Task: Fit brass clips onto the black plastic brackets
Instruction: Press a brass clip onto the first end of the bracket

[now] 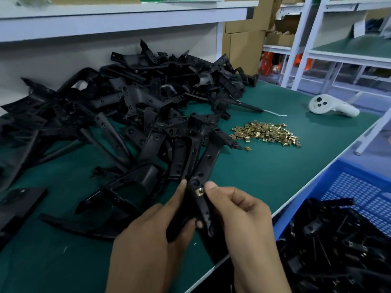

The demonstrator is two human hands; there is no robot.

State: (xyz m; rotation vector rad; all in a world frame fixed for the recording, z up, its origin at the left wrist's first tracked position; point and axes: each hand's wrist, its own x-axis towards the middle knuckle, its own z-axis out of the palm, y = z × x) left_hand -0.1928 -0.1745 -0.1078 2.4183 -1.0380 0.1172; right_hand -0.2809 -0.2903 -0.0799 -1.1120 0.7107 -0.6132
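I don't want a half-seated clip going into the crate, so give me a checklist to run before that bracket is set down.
1. Bracket held firmly: ok, left hand and right hand both grip it.
2. Brass clip on the bracket: ok, it sits at the edge beside the right thumb.
3. Clip pushed fully home: cannot tell, the view is too small.
4. Other clip positions on this bracket filled: cannot tell, only one clip shows.
5. Loose clips in supply: ok, a pile lies on the green mat.
6. Blue crate has room: ok, mesh floor still shows.
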